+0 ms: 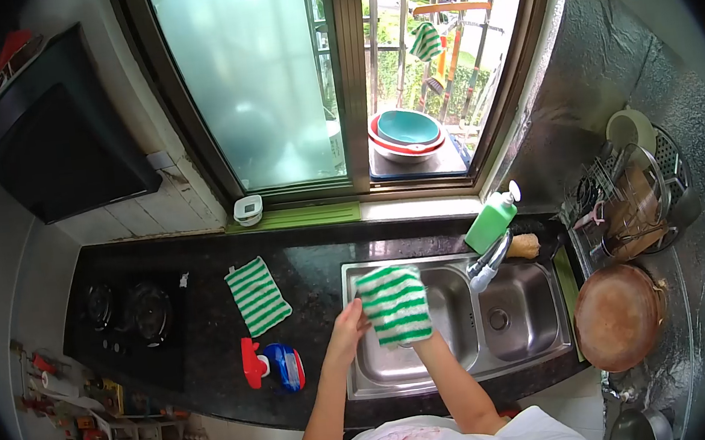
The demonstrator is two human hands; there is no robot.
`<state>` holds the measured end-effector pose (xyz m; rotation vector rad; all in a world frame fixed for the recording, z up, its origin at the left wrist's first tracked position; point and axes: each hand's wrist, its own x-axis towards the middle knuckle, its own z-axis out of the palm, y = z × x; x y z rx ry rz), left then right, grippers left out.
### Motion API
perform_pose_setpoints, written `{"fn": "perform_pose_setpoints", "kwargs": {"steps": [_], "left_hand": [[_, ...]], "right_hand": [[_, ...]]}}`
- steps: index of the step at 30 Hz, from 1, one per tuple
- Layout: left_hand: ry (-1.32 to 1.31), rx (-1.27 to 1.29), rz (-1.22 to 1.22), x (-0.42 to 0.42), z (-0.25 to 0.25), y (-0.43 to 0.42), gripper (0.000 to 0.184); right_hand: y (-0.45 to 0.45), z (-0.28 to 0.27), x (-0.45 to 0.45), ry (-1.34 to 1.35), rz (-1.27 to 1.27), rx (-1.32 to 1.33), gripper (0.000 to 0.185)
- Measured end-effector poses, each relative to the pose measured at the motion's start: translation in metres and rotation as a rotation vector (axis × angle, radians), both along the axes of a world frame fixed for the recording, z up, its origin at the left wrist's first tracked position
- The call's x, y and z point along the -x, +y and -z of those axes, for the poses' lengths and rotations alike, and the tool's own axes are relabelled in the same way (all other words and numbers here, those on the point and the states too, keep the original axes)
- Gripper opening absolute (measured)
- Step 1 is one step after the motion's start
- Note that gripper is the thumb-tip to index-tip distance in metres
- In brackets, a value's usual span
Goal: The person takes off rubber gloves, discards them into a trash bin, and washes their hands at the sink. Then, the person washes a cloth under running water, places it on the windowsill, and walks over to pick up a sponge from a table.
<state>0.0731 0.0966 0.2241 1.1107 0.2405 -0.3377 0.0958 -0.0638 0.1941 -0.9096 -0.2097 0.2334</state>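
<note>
A green-and-white striped cloth is spread out above the left basin of the steel sink. My left hand is at the cloth's left edge, its fingers closed on it. My right hand is underneath; the cloth covers its fingers, and only the wrist side shows. Flat on the dark counter to the left lies a second striped cloth. Just below that one is a blue spray bottle with a red trigger head, lying on its side.
Behind the sink, a green pump bottle stands beside the faucet. A gas stove is at far left. Hanging utensils and a round brown pan are at right. Stacked basins sit outside the open window.
</note>
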Motion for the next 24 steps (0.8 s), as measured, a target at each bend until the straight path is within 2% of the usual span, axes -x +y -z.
{"fn": "perform_pose_setpoints", "kwargs": {"steps": [1,2,3,4,5,7,9,12,15,20,23,24], "left_hand": [[0.080,0.237,0.090,-0.001,-0.002,0.002,0.039],[0.086,0.228,0.006,-0.001,-0.002,0.001,0.029],[0.086,0.230,0.005,-0.003,0.002,0.000,0.029],[0.021,0.219,-0.077,-0.005,0.003,0.000,0.025],[-0.041,0.207,-0.157,-0.005,0.005,-0.001,0.022],[-0.022,0.227,-0.158,-0.008,0.001,-0.001,0.020],[-0.006,0.245,-0.164,-0.014,-0.007,-0.004,0.018],[-0.106,0.089,-0.110,-0.024,-0.005,-0.014,0.020],[-0.154,-0.047,-0.072,-0.027,0.010,-0.018,0.021],[-0.042,-0.108,0.053,0.002,0.036,-0.004,0.021],[0.055,-0.093,0.118,0.030,0.053,0.007,0.022],[0.055,-0.095,0.118,0.041,0.060,0.010,0.022]], "right_hand": [[0.013,0.000,-0.006,0.027,-0.085,0.051,0.032],[0.011,-0.001,-0.007,0.166,-0.104,-0.170,0.036],[0.007,-0.003,-0.006,0.307,-0.122,-0.391,0.039],[0.007,-0.002,-0.009,0.436,-0.214,-0.495,0.045],[0.004,-0.002,-0.006,0.442,-0.211,-0.494,0.045],[-0.004,-0.003,0.002,0.405,-0.073,-0.477,0.046],[-0.008,0.008,0.001,0.437,-0.064,-0.500,0.047],[-0.008,0.001,-0.006,0.328,0.068,-0.561,0.051],[-0.028,0.011,-0.049,0.274,-0.006,-0.472,0.053],[-0.065,0.014,-0.157,0.129,0.348,-0.399,0.046],[-0.110,0.052,-0.249,-0.234,0.537,-0.455,0.038],[-0.100,0.025,-0.261,-0.126,0.973,-0.165,0.035]]}}
